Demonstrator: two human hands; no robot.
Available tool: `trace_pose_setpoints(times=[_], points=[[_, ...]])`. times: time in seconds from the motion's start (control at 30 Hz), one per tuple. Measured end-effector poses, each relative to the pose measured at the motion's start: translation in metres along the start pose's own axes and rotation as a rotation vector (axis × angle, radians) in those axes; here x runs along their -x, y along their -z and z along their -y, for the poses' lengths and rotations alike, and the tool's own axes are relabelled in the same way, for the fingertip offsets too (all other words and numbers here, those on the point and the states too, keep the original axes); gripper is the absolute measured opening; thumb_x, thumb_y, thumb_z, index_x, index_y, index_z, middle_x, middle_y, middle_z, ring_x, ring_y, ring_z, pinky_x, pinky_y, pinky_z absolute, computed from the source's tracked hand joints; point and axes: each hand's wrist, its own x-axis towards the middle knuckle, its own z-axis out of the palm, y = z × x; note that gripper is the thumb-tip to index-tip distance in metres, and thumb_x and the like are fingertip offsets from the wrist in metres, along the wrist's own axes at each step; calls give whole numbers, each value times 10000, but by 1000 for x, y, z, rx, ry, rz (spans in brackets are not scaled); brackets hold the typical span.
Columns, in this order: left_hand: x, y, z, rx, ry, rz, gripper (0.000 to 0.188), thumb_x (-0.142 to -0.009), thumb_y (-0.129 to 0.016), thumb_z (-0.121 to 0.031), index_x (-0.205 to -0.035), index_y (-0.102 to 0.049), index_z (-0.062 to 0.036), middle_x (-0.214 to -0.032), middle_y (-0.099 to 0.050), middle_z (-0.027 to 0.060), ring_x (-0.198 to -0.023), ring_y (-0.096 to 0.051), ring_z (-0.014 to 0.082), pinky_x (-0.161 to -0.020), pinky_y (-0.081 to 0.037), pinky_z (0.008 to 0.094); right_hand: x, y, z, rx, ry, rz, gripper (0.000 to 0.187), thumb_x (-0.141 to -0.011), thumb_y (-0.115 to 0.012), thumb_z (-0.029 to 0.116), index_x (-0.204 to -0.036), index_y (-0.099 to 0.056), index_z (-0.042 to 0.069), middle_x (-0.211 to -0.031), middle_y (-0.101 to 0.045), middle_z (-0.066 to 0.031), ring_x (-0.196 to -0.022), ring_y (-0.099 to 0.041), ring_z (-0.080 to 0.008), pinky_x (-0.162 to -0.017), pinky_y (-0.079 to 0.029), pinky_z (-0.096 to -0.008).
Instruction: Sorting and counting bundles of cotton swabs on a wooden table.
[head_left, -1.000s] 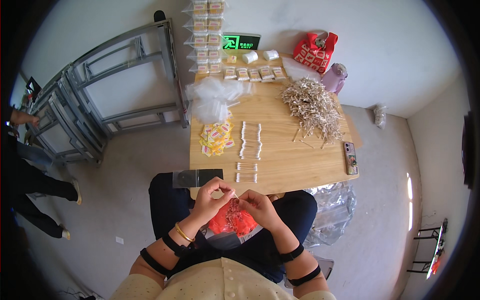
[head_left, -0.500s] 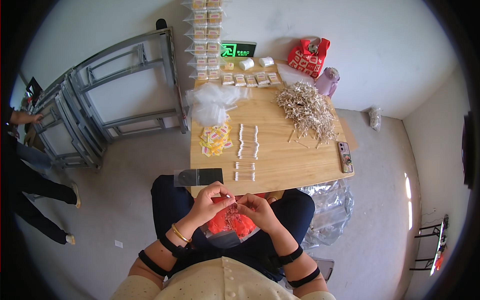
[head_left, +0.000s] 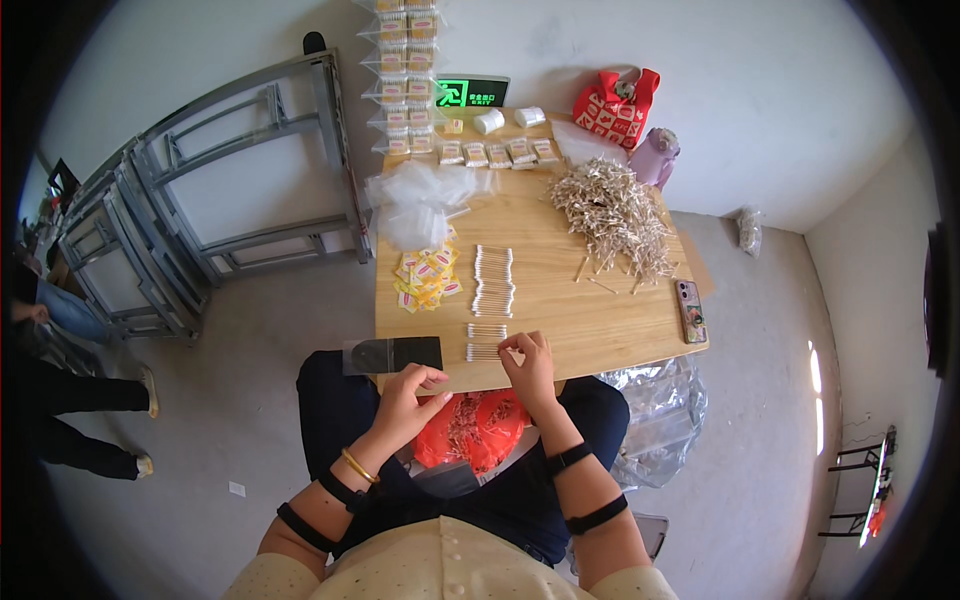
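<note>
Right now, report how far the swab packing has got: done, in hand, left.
Done: small filled packets line the table's far edge, and counted rows of swabs lie mid-table. In hand: the right hand touches a small swab bunch at the near edge; the left hand hovers by a clear bag with a dark insert. Left: a large loose swab heap and yellow labels.

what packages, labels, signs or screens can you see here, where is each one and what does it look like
Green sign: against the wall at the table's far edge, rectangular, green with white marks.
Small packets: row on the far side of the table, clear with pale contents.
Yellow labels: loose pile on the table's left, yellow with red.
Phone: table's right edge, lying flat, patterned case.
Red bag: far right corner, red with white pattern.
</note>
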Motion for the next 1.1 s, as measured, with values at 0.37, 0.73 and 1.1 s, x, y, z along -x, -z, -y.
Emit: trace_pose_setpoints(times=[0.37,0.73,1.1], points=[[-26,-7,21,-164,-97,76,248,-854,-792,-150,-1059,-681,-66,-995,-675,105,-923,-671,296,-796,-519,416,-22,-18,-37,169,98,-59,229,-822,-717,88,-1049,-731,116,-1086,-606,-108,-1053,-542,-340,-942,-461,-458],[-84,-50,55,-269,-66,29,386,-874,-675,-91,-1254,-609,-84,-1075,-630,101,-1024,-643,297,-890,-462,462,-20,-21,-22,342,173,43,333,-909,-643,111,-1235,-686,163,-1203,-595,-86,-1129,-545,-316,-973,-432,-462],[-59,-42,44,-557,-100,12,500,-841,-700,-122,-1322,-572,-72,-1246,-547,124,-1215,-519,338,-1031,-372,490,-3,-12,-18,265,233,71,492,-910,-658,156,-1394,-576,113,-1399,-541,-153,-1310,-494,-356,-1095,-396,-484]])
